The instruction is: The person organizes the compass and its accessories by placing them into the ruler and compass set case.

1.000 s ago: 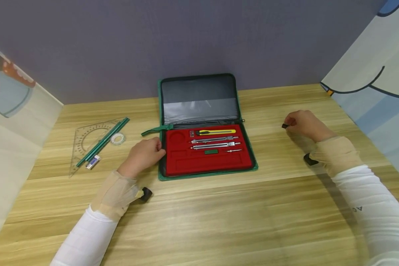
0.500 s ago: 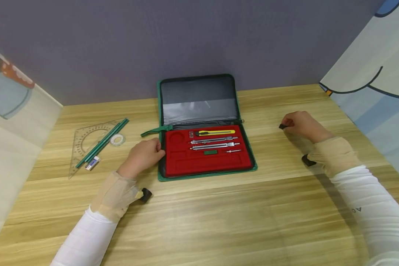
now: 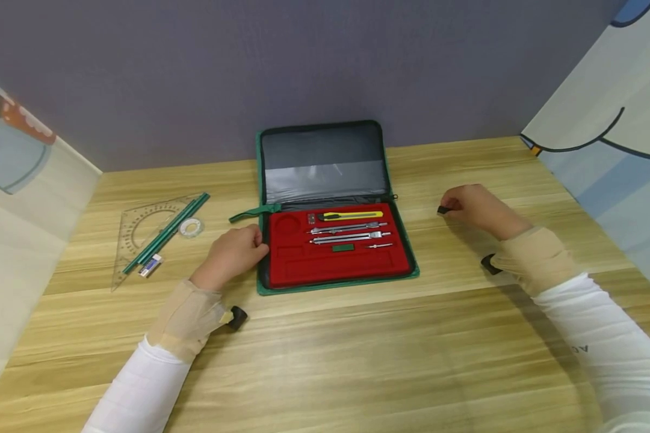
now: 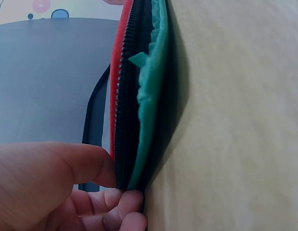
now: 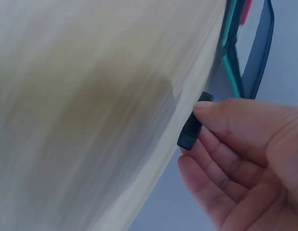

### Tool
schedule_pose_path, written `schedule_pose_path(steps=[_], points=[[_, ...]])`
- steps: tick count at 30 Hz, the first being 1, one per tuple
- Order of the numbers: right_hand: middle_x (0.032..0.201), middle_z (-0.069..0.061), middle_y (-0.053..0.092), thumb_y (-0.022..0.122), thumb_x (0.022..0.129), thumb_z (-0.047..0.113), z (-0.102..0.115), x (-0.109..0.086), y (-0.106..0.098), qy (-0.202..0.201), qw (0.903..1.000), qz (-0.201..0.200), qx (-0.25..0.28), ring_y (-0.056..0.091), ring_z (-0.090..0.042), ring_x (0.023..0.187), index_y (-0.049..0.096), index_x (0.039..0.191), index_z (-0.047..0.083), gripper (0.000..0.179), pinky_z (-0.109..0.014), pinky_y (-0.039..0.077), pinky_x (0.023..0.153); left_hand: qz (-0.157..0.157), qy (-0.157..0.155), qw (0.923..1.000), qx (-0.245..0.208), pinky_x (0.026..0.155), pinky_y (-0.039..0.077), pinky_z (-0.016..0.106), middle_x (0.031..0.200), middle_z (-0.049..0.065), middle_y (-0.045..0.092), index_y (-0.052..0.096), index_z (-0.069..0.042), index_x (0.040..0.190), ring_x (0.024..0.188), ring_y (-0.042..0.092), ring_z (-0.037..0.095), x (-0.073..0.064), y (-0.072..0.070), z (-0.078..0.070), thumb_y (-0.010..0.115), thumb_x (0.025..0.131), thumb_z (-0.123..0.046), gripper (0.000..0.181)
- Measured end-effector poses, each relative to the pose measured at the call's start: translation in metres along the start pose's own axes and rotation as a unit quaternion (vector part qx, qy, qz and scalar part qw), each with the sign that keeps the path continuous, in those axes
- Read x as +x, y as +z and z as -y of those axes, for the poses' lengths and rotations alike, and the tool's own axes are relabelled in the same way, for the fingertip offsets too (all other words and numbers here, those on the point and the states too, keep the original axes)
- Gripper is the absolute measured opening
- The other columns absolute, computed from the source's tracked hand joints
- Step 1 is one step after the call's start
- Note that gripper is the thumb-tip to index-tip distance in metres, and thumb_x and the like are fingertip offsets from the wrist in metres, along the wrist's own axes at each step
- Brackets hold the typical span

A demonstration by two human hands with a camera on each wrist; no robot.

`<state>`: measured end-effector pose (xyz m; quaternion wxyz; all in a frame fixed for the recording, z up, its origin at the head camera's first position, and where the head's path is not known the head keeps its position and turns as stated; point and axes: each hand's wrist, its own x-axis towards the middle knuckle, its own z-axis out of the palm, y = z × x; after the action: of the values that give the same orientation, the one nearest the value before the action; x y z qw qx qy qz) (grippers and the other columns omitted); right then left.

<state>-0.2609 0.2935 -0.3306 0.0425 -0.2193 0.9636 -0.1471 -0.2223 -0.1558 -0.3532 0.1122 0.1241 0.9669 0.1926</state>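
A green zip case (image 3: 338, 289) lies unfolded on the table, its red tray (image 3: 292, 273) facing up. In the tray are a yellow utility knife (image 3: 357, 214), two metal compasses (image 3: 352, 238), a small green box (image 3: 343, 247) and a small metal piece (image 3: 379, 245). My left hand (image 3: 235, 252) pinches the case's left edge, thumb on the tray side and fingers beneath, as the left wrist view shows. Right of the case, my right hand (image 3: 479, 207) holds a small black oblong piece (image 5: 194, 125) between thumb and fingers, above the table.
Left of the case lie a clear set square (image 3: 127, 231) with a protractor, green pencils (image 3: 165, 234), a tape roll (image 3: 191, 227) and an eraser (image 3: 150, 264). The case's lid (image 3: 325, 156) stands up against the grey back wall (image 3: 195, 84).
My right hand has moved left toward the case, carrying the black piece. The left hand keeps its grip on the case's edge and has not moved.
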Motion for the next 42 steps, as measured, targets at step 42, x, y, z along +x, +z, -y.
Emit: schedule_pose_path(steps=[42], points=[[0.094,-0.009,0.066,0.068,0.081,0.001,0.135,0.023,0.022,-0.106,0.9925,0.06,0.012,0.057,-0.018,0.077,0.068,0.098,0.001,0.016,-0.035,0.05,0.072,-0.001,0.005,1.0,-0.001,0.052,0.032,0.03,0.066,0.004,0.049,0.051,-0.008,0.079,0.06,0.046,0.02,0.001,0.0,0.002,0.053,0.086,-0.018,0.013]])
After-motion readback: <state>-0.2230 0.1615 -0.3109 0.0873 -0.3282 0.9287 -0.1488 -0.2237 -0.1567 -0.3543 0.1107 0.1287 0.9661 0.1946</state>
